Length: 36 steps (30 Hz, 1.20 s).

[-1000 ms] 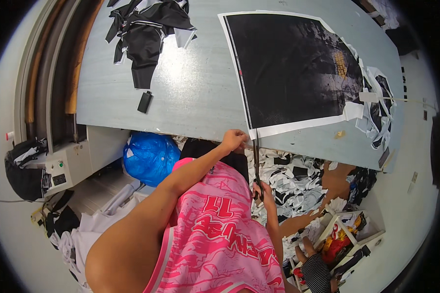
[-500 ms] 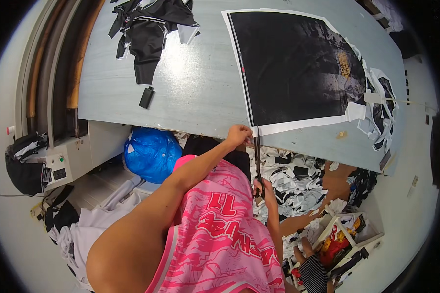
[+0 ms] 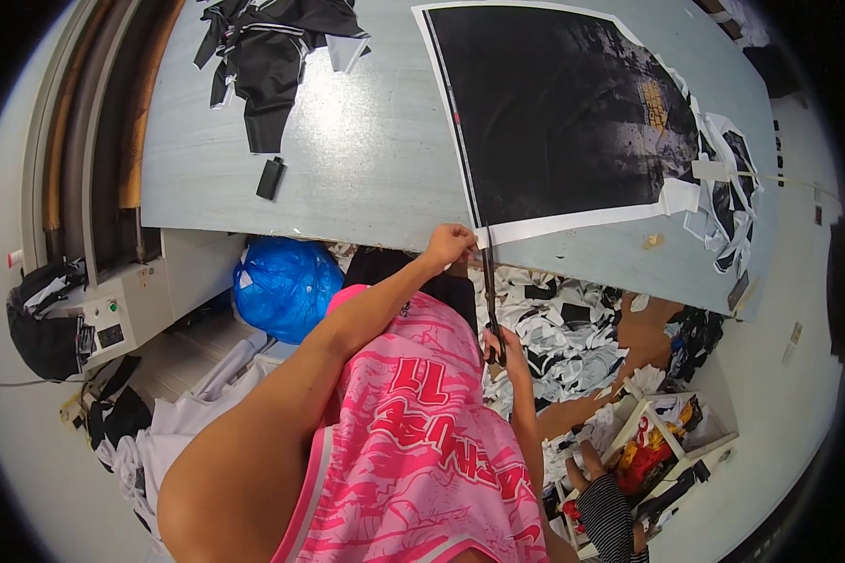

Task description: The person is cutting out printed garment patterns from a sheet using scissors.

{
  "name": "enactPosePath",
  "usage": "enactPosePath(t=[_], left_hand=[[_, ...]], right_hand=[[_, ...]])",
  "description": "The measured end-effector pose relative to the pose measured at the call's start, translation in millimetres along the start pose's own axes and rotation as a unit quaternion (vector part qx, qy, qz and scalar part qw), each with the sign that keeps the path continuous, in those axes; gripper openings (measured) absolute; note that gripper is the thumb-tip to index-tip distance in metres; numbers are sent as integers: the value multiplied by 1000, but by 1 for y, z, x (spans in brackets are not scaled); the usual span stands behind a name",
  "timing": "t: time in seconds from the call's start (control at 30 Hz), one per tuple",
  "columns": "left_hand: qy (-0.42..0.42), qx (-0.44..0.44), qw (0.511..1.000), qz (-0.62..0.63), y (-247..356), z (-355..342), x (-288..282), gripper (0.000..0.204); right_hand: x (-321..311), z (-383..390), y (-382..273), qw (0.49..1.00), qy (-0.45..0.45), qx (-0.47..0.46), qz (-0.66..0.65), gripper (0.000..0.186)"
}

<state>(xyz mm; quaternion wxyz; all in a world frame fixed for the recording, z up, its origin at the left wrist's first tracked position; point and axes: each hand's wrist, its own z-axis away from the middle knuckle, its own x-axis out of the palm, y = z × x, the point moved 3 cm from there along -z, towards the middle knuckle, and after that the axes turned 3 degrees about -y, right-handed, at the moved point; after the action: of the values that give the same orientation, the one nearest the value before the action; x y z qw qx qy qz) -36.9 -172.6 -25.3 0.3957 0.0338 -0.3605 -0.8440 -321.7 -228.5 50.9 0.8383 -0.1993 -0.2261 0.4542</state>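
Note:
A large black printed fabric panel (image 3: 554, 117) with a white border lies flat on the pale grey table (image 3: 366, 178). At its near left corner, my left hand (image 3: 451, 246) pinches the white edge at the table's front. My right hand (image 3: 509, 352), lower down, is closed round the handles of long dark scissors (image 3: 490, 300). Their blades point away from me and reach over the white border just right of my left fingers. How far the blades are spread is hard to make out.
Black cut garment pieces (image 3: 272, 70) and a small black box-like object (image 3: 270, 178) lie on the table's left. White trimmings (image 3: 723, 188) sit at its right end. Below are a blue plastic bag (image 3: 286, 291), heaped scraps (image 3: 554, 328) and another person's striped clothing (image 3: 607, 516).
The view has shifted slightly, so most things sit a little higher and further left. The scissor tips reach somewhat further up into the panel's corner. Both hands keep their holds.

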Motion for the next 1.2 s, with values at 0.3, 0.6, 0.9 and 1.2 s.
enactPosePath(t=[0.3, 0.6, 0.9, 1.2], left_hand=[[-38, -22, 998, 33, -6, -5, -6, 15], [-50, -22, 999, -5, -3, -3, -7, 16], [-33, -38, 998, -30, 10, 2, -5, 17], [-38, -36, 998, -38, 4, -3, -8, 17]], right_hand=[[-6, -12, -15, 999, -13, 9, 43, 29], [-7, -28, -14, 999, 11, -15, 47, 38], [-8, -28, -6, 992, 47, -38, 109, 36], [2, -25, -15, 997, 32, -27, 72, 43]])
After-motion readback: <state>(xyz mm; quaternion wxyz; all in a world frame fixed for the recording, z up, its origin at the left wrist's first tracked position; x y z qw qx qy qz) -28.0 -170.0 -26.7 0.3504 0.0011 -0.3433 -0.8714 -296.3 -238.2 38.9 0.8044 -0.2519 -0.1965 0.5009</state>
